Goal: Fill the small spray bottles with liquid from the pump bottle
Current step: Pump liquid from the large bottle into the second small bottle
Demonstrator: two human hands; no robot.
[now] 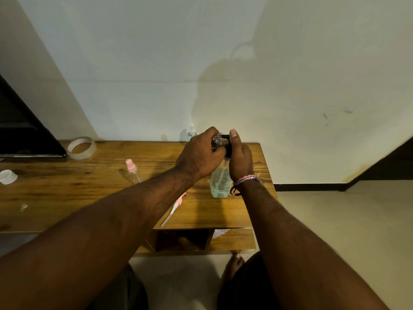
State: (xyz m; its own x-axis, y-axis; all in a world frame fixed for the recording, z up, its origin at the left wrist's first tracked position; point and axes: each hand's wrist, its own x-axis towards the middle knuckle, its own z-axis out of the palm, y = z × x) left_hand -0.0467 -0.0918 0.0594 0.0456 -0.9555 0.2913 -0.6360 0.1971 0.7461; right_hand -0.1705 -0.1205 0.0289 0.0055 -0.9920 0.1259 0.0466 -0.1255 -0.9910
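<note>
Head view: one wooden table; one pump bottle standing near its right end; one tape roll at the back left; three small spray bottles, one lying capped in pink mid-table, one upright at the wall, one clear and uncapped gripped in the curled fingers of the left hand, its neck at the black pump head; the right hand wraps that pump head, thumb up; one loose pink sprayer; one white cap.
</note>
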